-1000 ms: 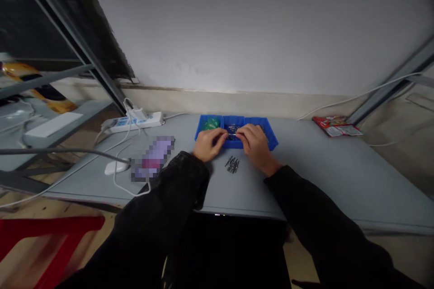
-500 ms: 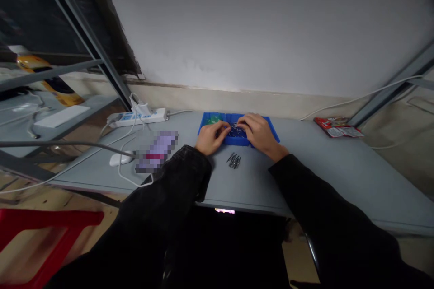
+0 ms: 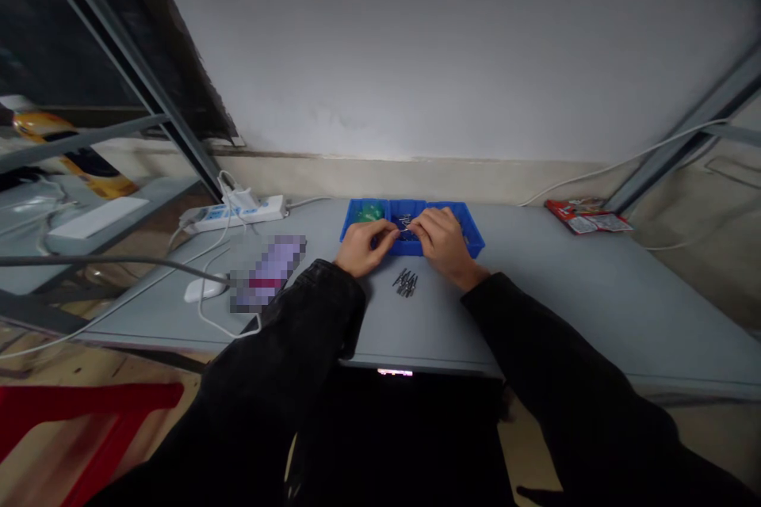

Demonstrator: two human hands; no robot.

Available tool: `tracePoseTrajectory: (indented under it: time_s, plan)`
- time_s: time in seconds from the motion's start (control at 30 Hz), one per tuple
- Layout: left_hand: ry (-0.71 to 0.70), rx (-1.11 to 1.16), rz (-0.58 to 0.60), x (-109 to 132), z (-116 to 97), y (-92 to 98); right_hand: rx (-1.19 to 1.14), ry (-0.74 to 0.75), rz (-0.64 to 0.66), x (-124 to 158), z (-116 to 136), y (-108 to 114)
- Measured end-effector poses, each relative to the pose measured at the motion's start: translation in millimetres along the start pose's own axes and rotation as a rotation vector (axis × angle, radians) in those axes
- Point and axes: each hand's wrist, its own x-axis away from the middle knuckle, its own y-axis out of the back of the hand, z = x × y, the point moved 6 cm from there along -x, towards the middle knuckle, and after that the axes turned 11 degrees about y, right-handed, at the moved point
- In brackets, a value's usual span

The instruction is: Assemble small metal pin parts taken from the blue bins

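Observation:
Just above the front of a blue compartment tray (image 3: 410, 249), my left hand (image 3: 362, 245) is pinched closed, thumb against forefinger. Facing it, my right hand (image 3: 443, 242) is closed the same way and partly covers the right compartment. A thin metal piece (image 3: 405, 230) shows between the two sets of fingertips; its exact kind is too small to tell. Small metal pieces (image 3: 405, 219) lie in the middle compartment, and green pieces (image 3: 369, 212) fill part of the left one. In front of the tray, a small pile of slim metal pieces (image 3: 406, 283) rests on the table.
On the left of the grey table (image 3: 552, 309) are a blurred-out phone (image 3: 273, 269), a white earbud-like case (image 3: 204, 289), a white power strip (image 3: 261, 211) and loose cables. A red packet (image 3: 586, 215) lies at the right. A red stool (image 3: 89, 404) stands lower left.
The view has shifted slightly. My hands have drawn back a little toward the tray's front edge, uncovering more of the middle compartment; both stay pinched.

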Motion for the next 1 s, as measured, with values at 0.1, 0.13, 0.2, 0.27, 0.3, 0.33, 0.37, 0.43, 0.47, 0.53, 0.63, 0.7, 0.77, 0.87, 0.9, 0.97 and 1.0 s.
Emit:
tracePoseTrajectory:
  time_s: [0.1,0.13,0.2,0.27,0.3,0.33,0.37,0.43,0.47,0.53,0.63,0.7,0.77,0.87,0.9,0.97,1.0]
  plan:
    - [0.027,0.019,-0.031,-1.1,3.0,1.8,-0.054,-0.018,-0.015,1.2,0.2,0.1]
    - [0.033,0.022,-0.042,-1.2,3.7,2.6,-0.075,-0.022,-0.017,1.6,0.6,0.1]
    - [0.044,0.023,-0.06,-1.3,5.0,3.7,-0.106,-0.028,-0.019,2.3,1.5,-0.1]
    - [0.05,0.022,-0.061,-1.1,5.9,3.6,-0.119,-0.028,-0.013,2.6,2.1,-0.7]
    - [0.049,0.023,-0.056,-0.9,6.1,3.0,-0.118,-0.026,-0.013,2.6,2.2,-0.8]
    - [0.047,0.023,-0.049,-0.8,6.2,2.3,-0.116,-0.022,-0.016,2.5,2.2,-0.7]
    - [0.042,0.025,-0.04,-0.6,6.1,1.4,-0.11,-0.019,-0.02,2.4,2.2,-0.5]
    - [0.033,0.03,-0.027,-0.3,5.7,0.0,-0.087,-0.015,-0.025,2.2,1.9,-0.1]
    - [0.03,0.035,-0.022,-0.2,5.4,-0.4,-0.07,-0.015,-0.02,2.1,1.7,-0.1]
    - [0.029,0.047,-0.021,-0.2,4.9,-0.4,-0.038,-0.015,0.005,2.1,1.9,-1.0]
    - [0.039,0.045,-0.043,-0.5,4.8,1.8,-0.028,-0.012,0.015,2.2,3.2,-1.1]
    - [0.045,0.035,-0.053,-0.8,5.0,3.0,-0.04,-0.013,0.004,2.1,4.0,-0.5]
    - [0.047,0.033,-0.053,-0.8,5.5,3.2,-0.051,-0.016,0.001,1.9,4.5,-0.6]
    - [0.043,0.039,-0.031,-0.1,5.7,1.2,-0.063,-0.023,0.0,1.4,4.3,-0.8]
    - [0.039,0.041,-0.021,0.3,5.4,0.2,-0.063,-0.024,-0.001,1.3,4.1,-0.9]
    - [0.029,0.04,-0.006,1.0,4.6,-1.5,-0.052,-0.021,0.007,1.4,3.7,-1.5]
    - [0.027,0.04,-0.003,1.3,4.2,-2.0,-0.044,-0.016,0.014,1.5,3.6,-2.1]
